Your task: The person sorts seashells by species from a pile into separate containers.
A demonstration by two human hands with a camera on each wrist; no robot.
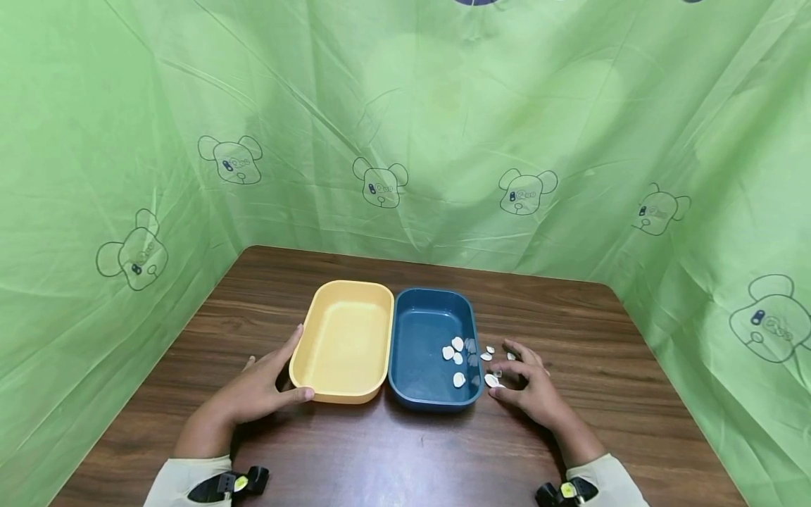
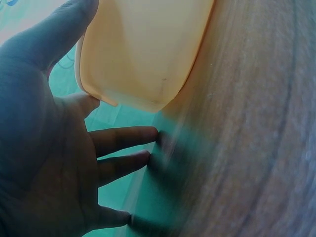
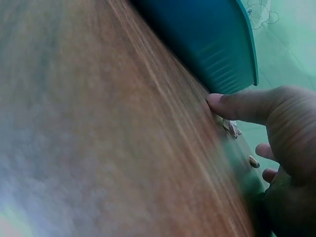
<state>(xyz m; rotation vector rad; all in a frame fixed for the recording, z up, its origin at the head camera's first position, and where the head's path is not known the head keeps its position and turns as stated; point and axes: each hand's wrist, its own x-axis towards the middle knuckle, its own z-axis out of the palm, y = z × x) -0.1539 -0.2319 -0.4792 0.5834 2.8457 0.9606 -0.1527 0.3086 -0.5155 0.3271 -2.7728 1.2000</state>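
Note:
My left hand (image 1: 265,386) rests at the near-left corner of a yellow tray (image 1: 345,397), thumb at the near rim and index finger along the left side. In the left wrist view its other fingers (image 2: 123,142) are spread and reach down to the table. Right of the blue tray (image 1: 437,406), my right hand (image 1: 531,384) is spread low over several small white seashells (image 1: 491,380). The right wrist view shows its thumb (image 3: 237,104) at the tabletop, close to a ribbed shell (image 3: 231,128). Nothing is visibly held in it. More white shells (image 1: 459,380) lie inside the blue tray.
Both trays stand side by side on a brown wood-grain table (image 1: 405,465). A green curtain (image 1: 443,105) with printed bear heads surrounds the table's back and sides. A shell (image 1: 510,356) lies near the right fingers.

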